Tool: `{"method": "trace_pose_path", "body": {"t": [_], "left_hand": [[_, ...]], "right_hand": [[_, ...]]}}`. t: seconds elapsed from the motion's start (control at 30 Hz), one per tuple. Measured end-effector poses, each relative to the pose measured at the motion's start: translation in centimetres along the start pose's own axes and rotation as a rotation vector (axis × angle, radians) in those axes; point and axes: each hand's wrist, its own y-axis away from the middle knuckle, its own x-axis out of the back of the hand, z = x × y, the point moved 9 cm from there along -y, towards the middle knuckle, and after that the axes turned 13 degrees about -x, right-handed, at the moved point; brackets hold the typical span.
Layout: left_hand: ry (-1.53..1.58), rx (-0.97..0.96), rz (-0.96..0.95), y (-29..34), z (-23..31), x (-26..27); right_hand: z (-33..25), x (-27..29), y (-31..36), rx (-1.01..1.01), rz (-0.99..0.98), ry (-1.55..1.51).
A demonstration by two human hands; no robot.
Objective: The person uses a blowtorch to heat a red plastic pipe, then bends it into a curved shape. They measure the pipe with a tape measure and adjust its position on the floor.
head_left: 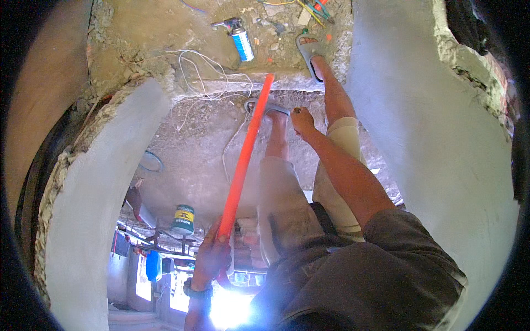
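We find the left hand (211, 258) clamped around the near end of an orange-red pipe (245, 157), whose far end reaches the concrete ledge beside a sandalled foot (274, 110). The right hand (302, 120) hangs empty just right of that foot, fingers loosely curled. A blue-and-white spray can (241, 43) lies beyond the pipe's far end.

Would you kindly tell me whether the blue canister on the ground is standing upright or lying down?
Lying down: the blue canister rests on its side on the rough ground, its nozzle end pointing toward the upper left.

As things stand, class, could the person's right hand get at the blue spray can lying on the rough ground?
Probably not without stepping closer: the right hand hangs free near the knee, while the blue spray can lies well beyond it on the raised ground, past the concrete step. Nothing blocks the way.
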Motion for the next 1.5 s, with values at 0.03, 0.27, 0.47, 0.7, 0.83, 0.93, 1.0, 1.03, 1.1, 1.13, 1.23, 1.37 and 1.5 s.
{"method": "trace_pose_path", "body": {"t": [0.03,0.27,0.47,0.7,0.83,0.93,1.0,1.03,1.1,1.13,1.23,1.37,1.5], "left_hand": [[0.093,0.024,-0.02,-0.4,-0.4,0.5],[0.279,0.081,-0.128,-3.0,0.0,2.5],[0.331,0.15,-0.096,-3.4,-0.6,3.3],[0.366,0.192,-0.092,-5.9,-0.7,4.4],[0.406,0.224,-0.097,-7.6,-1.7,5.6],[0.591,0.271,-0.082,-7.5,-2.8,6.0],[0.793,0.316,-0.062,-6.9,-3.2,6.0],[0.961,0.362,-0.089,-6.9,-4.2,5.9],[1.209,0.456,-0.118,-6.7,-5.4,5.6],[1.077,0.392,-0.151,-6.6,-5.2,5.9],[0.845,0.315,-0.136,-6.4,-5.4,5.8],[0.765,0.288,-0.116,-7.5,-4.0,4.7],[0.692,0.242,-0.098,-8.2,-1.7,4.2]], "right_hand": [[-0.4,-0.2,0.0,-0.053,-0.022,0.003],[-1.8,-0.8,-4.2,0.108,0.078,0.083],[-5.1,0.4,-3.9,0.261,0.142,0.332],[-4.6,1.0,-6.0,0.183,0.162,0.359],[-5.7,1.3,-6.5,0.202,0.195,0.356],[-5.0,0.4,-7.0,0.252,0.148,0.408],[-3.7,-0.2,-7.7,0.176,0.11,0.402],[-3.8,0.0,-7.9,0.144,0.107,0.397],[-4.7,0.4,-7.8,0.134,0.081,0.421],[-5.1,0.4,-7.2,0.125,0.062,0.434],[-6.0,0.3,-6.7,0.12,0.102,0.467],[-6.1,-1.5,-6.9,0.249,0.057,0.575],[-8.3,-2.0,-3.2,0.327,0.065,0.671]]}}
